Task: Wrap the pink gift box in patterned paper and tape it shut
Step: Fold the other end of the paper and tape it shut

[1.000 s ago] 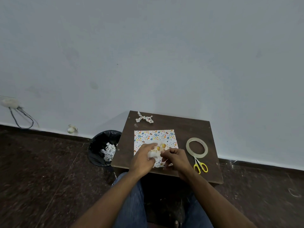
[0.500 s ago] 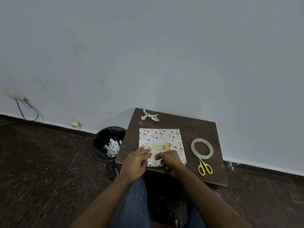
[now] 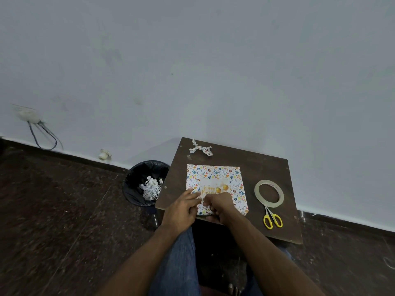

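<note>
Pink gift box [image 3: 213, 187] laid on patterned paper [image 3: 214, 170] mid-table [image 3: 252, 167], near edge pinched by right hand [image 3: 220, 207], left hand [image 3: 183, 207] flat beside, tape roll [image 3: 268, 193] right of the paper, bare wood between.

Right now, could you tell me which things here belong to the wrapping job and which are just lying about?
In use: patterned paper, gift box, tape roll, scissors.
Lying about: paper scrap, bin, wall cable.

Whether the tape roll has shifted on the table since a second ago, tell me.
No. The tape roll lies where it did, just beyond the yellow scissors near the table's right edge; only the camera shifted.
</note>
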`<state>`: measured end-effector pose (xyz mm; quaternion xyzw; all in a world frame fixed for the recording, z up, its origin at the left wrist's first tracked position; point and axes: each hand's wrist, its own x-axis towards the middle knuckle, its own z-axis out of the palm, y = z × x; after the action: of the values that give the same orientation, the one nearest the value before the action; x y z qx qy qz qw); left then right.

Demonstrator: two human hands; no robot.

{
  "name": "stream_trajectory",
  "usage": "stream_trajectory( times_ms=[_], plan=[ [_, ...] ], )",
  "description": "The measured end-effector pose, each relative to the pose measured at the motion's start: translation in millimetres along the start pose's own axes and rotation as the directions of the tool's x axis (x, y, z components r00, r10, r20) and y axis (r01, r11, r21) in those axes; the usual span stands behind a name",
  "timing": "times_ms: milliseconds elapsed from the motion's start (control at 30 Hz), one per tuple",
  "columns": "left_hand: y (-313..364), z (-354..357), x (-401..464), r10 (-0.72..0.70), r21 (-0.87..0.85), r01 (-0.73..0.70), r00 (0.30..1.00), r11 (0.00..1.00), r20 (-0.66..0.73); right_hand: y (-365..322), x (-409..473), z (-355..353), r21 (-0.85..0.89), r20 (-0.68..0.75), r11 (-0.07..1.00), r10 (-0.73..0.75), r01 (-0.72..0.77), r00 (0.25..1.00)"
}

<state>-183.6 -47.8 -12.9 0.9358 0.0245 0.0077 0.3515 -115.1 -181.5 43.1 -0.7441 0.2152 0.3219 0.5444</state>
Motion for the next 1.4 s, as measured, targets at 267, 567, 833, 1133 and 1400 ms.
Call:
stream_trajectory(
  times_ms=[267,567,833,1133,1400],
  plan=[
    [3,-4,0,-0.033,0.066,0.031,0.999,0.997,0.031,7,1,-3,0.01,0.036,1.0,-0.017,0.017,0.999],
    [9,-3,2,-0.073,0.146,0.064,0.996,0.987,0.054,10,0,-4,0.063,0.078,0.997,-0.054,0.049,0.995],
    [9,-4,2,-0.072,0.145,0.064,0.996,0.987,0.05,13,1,-2,0.114,0.063,0.992,-0.07,0.063,0.995],
    [9,-2,2,-0.069,0.139,0.063,0.997,0.988,0.038,3,8,1,-0.045,0.026,0.999,0.001,0.0,1.0],
    [10,-3,2,-0.072,0.144,0.067,0.997,0.987,0.032,0,15,4,-0.139,-0.003,0.99,0.032,-0.032,0.999]
  ],
)
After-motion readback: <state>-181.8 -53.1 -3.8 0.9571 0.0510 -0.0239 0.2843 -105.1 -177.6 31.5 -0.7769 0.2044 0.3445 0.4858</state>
